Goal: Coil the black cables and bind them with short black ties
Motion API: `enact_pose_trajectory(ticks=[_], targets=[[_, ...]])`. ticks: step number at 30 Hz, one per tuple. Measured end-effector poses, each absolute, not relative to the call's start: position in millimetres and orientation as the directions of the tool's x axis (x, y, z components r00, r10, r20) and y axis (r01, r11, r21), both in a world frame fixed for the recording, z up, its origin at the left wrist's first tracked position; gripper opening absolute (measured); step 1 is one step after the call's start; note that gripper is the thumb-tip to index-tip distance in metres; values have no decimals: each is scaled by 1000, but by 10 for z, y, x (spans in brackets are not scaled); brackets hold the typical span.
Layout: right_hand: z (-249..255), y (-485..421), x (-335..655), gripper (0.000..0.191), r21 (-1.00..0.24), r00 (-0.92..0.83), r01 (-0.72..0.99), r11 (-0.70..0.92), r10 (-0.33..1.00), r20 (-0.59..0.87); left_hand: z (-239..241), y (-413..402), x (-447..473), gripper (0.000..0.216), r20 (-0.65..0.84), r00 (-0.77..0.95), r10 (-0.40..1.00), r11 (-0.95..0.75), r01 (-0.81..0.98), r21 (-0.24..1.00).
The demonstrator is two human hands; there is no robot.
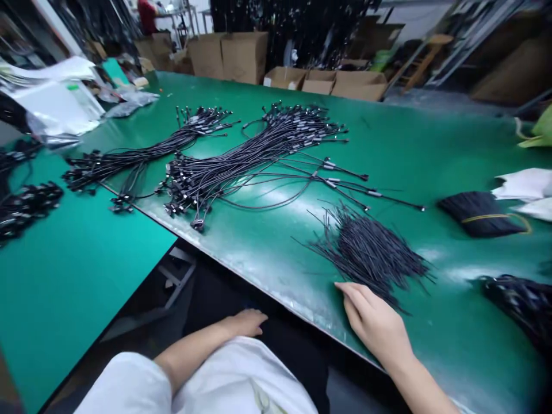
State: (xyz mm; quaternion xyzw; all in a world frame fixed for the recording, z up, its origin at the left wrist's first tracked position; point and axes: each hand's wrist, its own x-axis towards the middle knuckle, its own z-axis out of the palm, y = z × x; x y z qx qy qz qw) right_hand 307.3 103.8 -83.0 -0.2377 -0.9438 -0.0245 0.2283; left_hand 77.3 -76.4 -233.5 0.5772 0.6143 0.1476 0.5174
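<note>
My right hand [374, 322] lies flat on the green table [267, 253] near its front edge, fingers stretched out toward a loose pile of thin black ties [371, 250], fingertips just short of it. It holds nothing. My left hand [245, 323] rests below the table edge over my dark lap, fingers loosely together, nothing visible in it. Further back on the table lies a large bundle of black cables with connectors [241, 167], and a second, thinner cable bundle [138, 155] sits to its left.
A banded bundle of black ties [480, 214] and white sheets [524, 184] lie at right, a dark bag [520, 305] at the right edge. A second green table [64, 276] with more cables [26, 204] stands at left. Cardboard boxes [241, 54] line the far end.
</note>
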Motion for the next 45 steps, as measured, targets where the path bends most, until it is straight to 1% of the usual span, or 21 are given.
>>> enact_pose_trajectory(ticks=[3,5,9,11,13,15,17,19,22,24,27,29,32,33,35,36,37,39,40,43,45], targets=[[-817,1020,3074,31,-120,-803,437,891,447,395,-2085,-1036,579,36,-454,6,891,376,548,747],[-814,1014,3087,32,-165,-798,445,880,474,373,-1864,-1187,468,37,-397,-143,907,410,519,750],[-801,985,3097,31,-174,-795,443,879,475,376,-1293,-1345,371,34,-247,-313,917,374,460,805],[-790,967,3091,30,-147,-802,435,888,457,384,-977,-1312,306,32,-98,-400,911,298,477,827],[-781,955,3083,30,-139,-800,436,889,453,393,-673,-1196,156,30,119,-493,862,211,562,800],[-780,955,3072,31,-138,-792,444,885,460,402,-408,-996,-106,28,315,-525,791,175,687,705],[-787,963,3061,31,-130,-785,454,881,465,410,-204,-723,-456,29,414,-498,762,217,799,561],[-799,977,3053,31,-114,-779,467,877,469,415,-68,-413,-831,33,433,-472,768,323,869,374],[-825,1005,3057,31,-119,-760,498,859,499,416,28,-6,-1282,33,354,-484,800,480,871,105],[-838,1017,3065,31,-146,-744,518,843,529,408,58,160,-1453,28,312,-475,823,489,871,38],[-771,1003,3008,30,-229,-734,509,830,557,387,111,252,-1499,27,314,-419,852,429,902,39],[-607,979,2838,32,-303,-736,472,828,559,383,171,247,-1387,26,356,-360,862,352,932,90],[-197,1004,2279,35,-366,-731,402,839,535,423,320,163,-1028,28,365,-228,902,126,951,284],[-52,1051,2024,38,-362,-730,387,848,522,441,389,106,-880,28,315,-173,933,53,933,355],[188,1226,1481,46,-287,-774,367,885,462,434,553,-65,-608,26,155,-69,986,-14,877,479],[272,1351,1226,43,-224,-824,355,908,417,384,640,-183,-508,25,76,-42,996,-8,830,558],[331,1500,1004,34,-165,-868,360,918,394,302,725,-325,-446,25,-11,-40,999,38,759,650],[400,1844,697,20,-105,-890,413,905,425,165,859,-666,-450,25,-157,-80,984,176,542,822],[427,2027,620,21,-92,-878,451,888,460,134,895,-851,-516,25,-202,-116,973,232,409,883],[585,2543,633,43,-82,-807,559,825,564,174,838,-1333,-869,26,-236,-387,892,274,46,961],[798,2802,753,57,-81,-761,608,789,609,221,693,-1500,-1107,26,-236,-506,830,237,-64,969]])
